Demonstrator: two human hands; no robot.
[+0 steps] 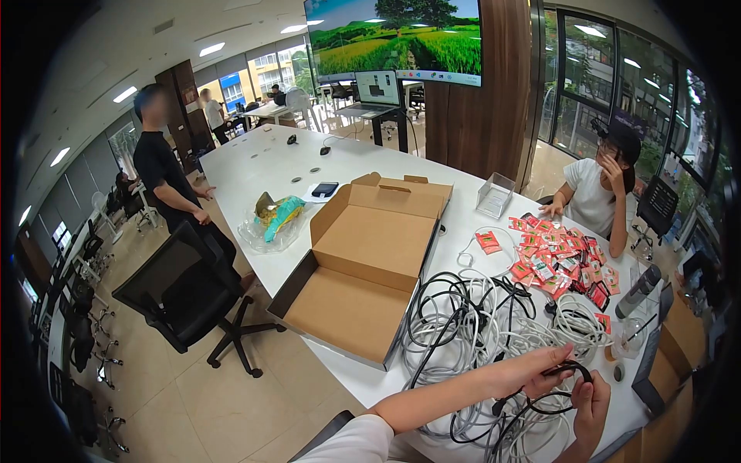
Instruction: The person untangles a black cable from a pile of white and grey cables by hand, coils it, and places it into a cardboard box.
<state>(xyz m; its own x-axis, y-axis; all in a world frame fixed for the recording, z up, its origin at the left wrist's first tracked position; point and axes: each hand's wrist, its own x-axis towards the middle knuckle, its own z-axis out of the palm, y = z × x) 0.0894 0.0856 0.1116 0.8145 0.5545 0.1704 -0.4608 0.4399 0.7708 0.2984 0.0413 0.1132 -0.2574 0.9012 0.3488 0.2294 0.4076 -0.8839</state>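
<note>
A black cable (573, 366) is bent in a loop between my two hands, over the front right of the white table. My left hand (546, 372) reaches across from the left and pinches one part of it. Closer to me, my right hand (591, 403) has its fingers closed around another part. Below and left of the hands spreads a tangled heap of white and grey cables (455, 363), with more black cables (432, 324) mixed in. A coiled white cable (583, 320) lies just beyond my left hand.
An open cardboard box (340, 309) stands left of the cables. Red packets (552, 258) are piled in front of a seated person (594, 185). A dark bottle (639, 292) and a clear container (495, 193) are nearby. Another person (166, 170) stands beyond a black chair (181, 285).
</note>
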